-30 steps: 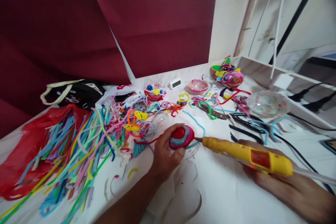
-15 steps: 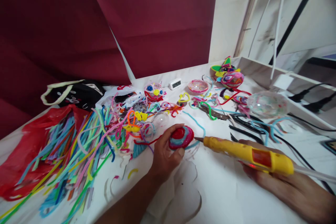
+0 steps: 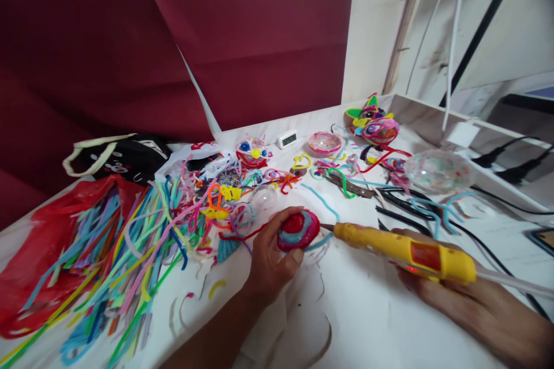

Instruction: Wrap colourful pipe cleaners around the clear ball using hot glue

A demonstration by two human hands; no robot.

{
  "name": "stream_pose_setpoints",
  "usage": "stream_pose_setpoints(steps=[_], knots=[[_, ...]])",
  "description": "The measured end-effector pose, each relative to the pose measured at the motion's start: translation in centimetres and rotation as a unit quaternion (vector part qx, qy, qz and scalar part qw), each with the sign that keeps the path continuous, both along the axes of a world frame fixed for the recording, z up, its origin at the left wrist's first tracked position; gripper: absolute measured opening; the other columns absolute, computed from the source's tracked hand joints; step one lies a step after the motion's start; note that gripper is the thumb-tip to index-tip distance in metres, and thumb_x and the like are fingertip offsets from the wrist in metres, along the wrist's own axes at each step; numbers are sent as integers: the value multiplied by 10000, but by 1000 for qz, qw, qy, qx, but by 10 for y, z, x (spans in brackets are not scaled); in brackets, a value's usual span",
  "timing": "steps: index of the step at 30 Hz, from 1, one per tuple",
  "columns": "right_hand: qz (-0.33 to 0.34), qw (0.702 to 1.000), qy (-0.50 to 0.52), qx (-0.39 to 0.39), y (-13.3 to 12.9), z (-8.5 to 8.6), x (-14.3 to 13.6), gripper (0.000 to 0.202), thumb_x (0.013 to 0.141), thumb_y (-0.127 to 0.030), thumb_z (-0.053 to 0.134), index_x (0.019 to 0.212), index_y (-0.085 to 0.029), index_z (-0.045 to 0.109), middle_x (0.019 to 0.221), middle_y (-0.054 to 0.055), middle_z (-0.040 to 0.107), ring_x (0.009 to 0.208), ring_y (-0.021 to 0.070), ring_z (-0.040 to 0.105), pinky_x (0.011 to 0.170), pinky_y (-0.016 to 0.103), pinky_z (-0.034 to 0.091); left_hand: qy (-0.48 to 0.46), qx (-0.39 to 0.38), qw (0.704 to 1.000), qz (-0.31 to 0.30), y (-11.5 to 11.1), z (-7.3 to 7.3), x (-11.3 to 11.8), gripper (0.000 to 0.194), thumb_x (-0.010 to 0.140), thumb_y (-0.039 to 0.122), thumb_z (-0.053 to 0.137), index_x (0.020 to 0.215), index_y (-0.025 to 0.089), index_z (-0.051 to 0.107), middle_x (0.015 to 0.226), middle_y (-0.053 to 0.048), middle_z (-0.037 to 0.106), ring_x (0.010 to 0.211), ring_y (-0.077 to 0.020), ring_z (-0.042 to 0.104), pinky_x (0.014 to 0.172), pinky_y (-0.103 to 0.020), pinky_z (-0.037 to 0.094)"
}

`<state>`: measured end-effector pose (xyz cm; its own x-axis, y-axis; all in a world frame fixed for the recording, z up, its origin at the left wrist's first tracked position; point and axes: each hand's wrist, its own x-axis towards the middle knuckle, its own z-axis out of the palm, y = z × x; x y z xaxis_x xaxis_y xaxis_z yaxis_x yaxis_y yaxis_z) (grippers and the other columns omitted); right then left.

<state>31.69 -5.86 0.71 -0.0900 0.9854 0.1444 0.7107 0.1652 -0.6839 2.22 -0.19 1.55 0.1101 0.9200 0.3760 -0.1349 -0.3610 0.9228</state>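
A round coil of red, blue and pink pipe cleaner (image 3: 298, 229) is held between the thumb and fingers of my left hand (image 3: 273, 259). A red strand trails from it to the left, and a light blue strand shows along its lower right. My right hand (image 3: 450, 294) is wrapped round a yellow glue gun (image 3: 389, 244) with a lit red light. The gun's dark nozzle points left, at the coil's right edge; whether it touches is too small to tell. A clear dome (image 3: 264, 199) sits just behind my left hand.
Loose pipe cleaners (image 3: 142, 242) spill over a red bag (image 3: 38, 259) at left. Behind are a small clock (image 3: 287, 139), a pink bowl (image 3: 325, 143) and decorated figures (image 3: 376, 127). A clear ball (image 3: 439, 172) and black cables (image 3: 404, 218) lie at right.
The view has shifted slightly. The coil is tilted a little differently in my left hand, and the glue gun's nozzle remains beside its right edge.
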Motion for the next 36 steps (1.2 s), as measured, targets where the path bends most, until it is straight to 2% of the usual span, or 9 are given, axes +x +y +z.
stream_pose_setpoints(steps=[3, 7, 12, 14, 17, 20, 24, 31, 36], knots=[[-2, 1000, -1, -19, 1, 6, -2, 702, 776, -787, 471, 1219, -314, 742, 1282, 63, 698, 822, 350, 753, 909, 526, 565, 8, -3, 1000, -11, 0, 0, 0, 567, 733, 463, 790, 1238, 229, 681, 1234, -77, 696, 1130, -261, 653, 986, -302, 525], [-27, 998, 5, -60, 2, 15, -8, 780, 742, -820, 470, 1232, -276, 739, 1299, 73, 690, 905, 365, 740, 970, 496, 540, 12, -1, 1000, -8, -2, 1, 0, 608, 723, 524, 790, 1234, 213, 683, 1225, -93, 693, 1122, -279, 654, 977, -329, 536], [-39, 994, 21, -101, 3, 22, -10, 837, 715, -851, 442, 1232, -262, 740, 1412, 70, 611, 935, 368, 731, 1046, 497, 480, 15, 16, 1000, -15, -2, 2, 1, 580, 740, 506, 786, 1233, 219, 681, 1213, -94, 702, 1112, -277, 662, 965, -328, 542], [-26, 993, 15, -110, 3, 19, -6, 812, 727, -832, 461, 1245, -268, 732, 1369, 74, 646, 940, 366, 731, 1046, 488, 483, 15, 21, 1000, -18, -1, 3, 0, 574, 745, 505, 783, 1235, 223, 680, 1219, -92, 701, 1119, -277, 660, 968, -327, 539], [-15, 993, 7, -114, 1, 11, -1, 793, 734, -817, 484, 1245, -261, 728, 1119, 91, 768, 927, 365, 735, 1032, 473, 497, 17, 19, 1000, -15, 0, 5, 0, 559, 743, 494, 790, 1230, 242, 684, 1222, -78, 700, 1117, -263, 661, 962, -305, 536], [-30, 995, 21, -91, -2, 6, -1, 791, 730, -830, 472, 1209, -261, 742, 973, 90, 792, 871, 363, 742, 1017, 497, 501, 20, 17, 1000, -11, 0, 6, -1, 550, 735, 484, 799, 1217, 241, 693, 1205, -75, 708, 1099, -256, 669, 950, -299, 539], [-30, 998, 27, -54, -5, 1, -1, 751, 732, -806, 503, 1207, -271, 734, 1115, 97, 761, 884, 376, 739, 950, 527, 544, 13, 20, 1000, -8, 0, 5, -1, 549, 742, 470, 793, 1223, 231, 683, 1215, -88, 707, 1096, -267, 673, 936, -324, 553], [-1, 1000, 25, -14, -12, -23, 12, 616, 834, -665, 516, 1333, -318, 617, 1255, 76, 703, 1062, 398, 696, 917, 522, 578, 21, 7, 1000, 8, 0, 3, 1, 533, 734, 421, 785, 1212, 207, 685, 1212, -95, 704, 1102, -280, 670, 955, -345, 549], [38, 999, 30, -11, -12, -20, 11, 563, 818, -621, 572, 1325, -377, 590, 1272, 47, 697, 1071, 388, 694, 851, 467, 608, 20, 15, 1000, 16, 1, 4, 3, 502, 723, 334, 764, 1197, 189, 687, 1190, -96, 714, 1100, -283, 670, 963, -352, 543]])
